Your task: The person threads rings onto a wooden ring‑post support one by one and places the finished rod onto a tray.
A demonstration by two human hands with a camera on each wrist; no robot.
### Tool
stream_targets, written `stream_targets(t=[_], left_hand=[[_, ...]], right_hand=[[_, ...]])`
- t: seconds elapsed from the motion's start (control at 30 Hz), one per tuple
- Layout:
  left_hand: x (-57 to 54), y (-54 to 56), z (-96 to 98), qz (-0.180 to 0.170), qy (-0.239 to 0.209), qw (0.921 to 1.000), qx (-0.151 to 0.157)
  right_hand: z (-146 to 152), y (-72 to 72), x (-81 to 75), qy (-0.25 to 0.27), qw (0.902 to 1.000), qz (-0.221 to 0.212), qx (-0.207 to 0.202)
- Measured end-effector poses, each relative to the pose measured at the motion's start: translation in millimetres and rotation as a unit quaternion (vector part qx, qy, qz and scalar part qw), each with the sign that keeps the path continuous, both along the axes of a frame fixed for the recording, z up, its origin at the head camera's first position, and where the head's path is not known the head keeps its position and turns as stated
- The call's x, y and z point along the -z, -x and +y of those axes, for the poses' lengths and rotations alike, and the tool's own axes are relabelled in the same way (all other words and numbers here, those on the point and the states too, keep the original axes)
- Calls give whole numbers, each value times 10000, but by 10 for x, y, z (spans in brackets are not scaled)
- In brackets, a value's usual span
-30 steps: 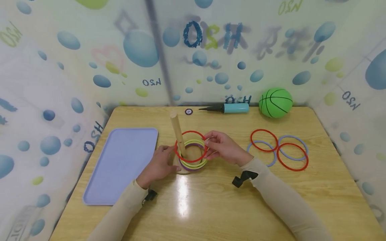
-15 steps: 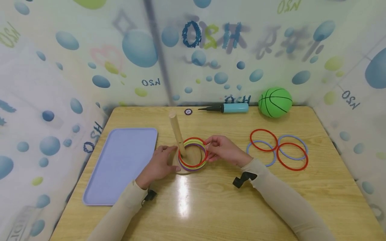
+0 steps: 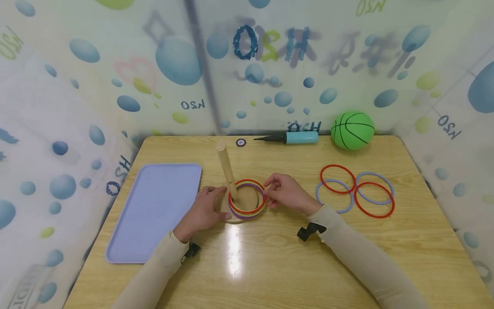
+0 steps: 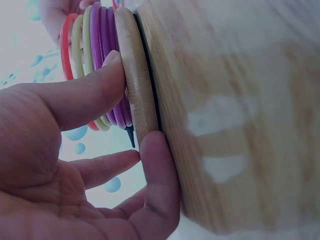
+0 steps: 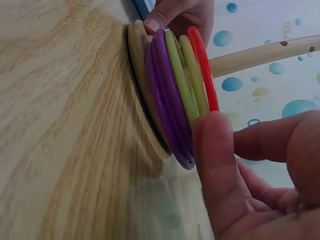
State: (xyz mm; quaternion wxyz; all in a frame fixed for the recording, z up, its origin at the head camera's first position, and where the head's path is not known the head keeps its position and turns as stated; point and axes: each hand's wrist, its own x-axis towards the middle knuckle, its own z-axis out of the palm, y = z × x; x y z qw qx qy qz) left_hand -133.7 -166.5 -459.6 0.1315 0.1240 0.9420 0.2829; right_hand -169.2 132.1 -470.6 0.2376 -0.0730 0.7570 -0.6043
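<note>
A wooden peg [image 3: 227, 169] rises from a round wooden base [image 3: 252, 201] near the table's middle. Purple rings [image 5: 167, 95] lie lowest around the peg, with yellow-green rings [image 5: 180, 75] above them and a red ring [image 3: 247, 180] on top. My left hand [image 3: 202, 210] grips the base's edge, its thumb on the upper face and fingers at the rim, seen closely in the left wrist view. At the stack's right side, my right hand [image 3: 287, 194] pinches the red ring between thumb and finger; the fingertips hide that part of it.
To the right lie two blue rings [image 3: 335, 212] and two red rings [image 3: 374, 216], overlapping. A lavender tray [image 3: 162, 206] is at the left. Along the back are a round dark disc [image 3: 241, 142], a hand pump [image 3: 301, 137] and a green ball [image 3: 353, 131].
The red ring has come down around the peg from above the stack onto the yellow-green rings, with my right hand lowering slightly. My left hand stays at the base.
</note>
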Motion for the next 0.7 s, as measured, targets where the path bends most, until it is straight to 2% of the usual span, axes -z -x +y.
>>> stream_targets(t=[0.2,0.43,0.7], left_hand=[[6,2,-9,-9,14,10000,0],[16,16,-11,-56,-12,10000,15],[18,22,-19,-67,16,10000,18]], right_hand=[[31,-1,27,-149,9999,59,36],[173,-1,-65,-185,9998,-24,64],[488,5,-158,-321,9984,460,85]])
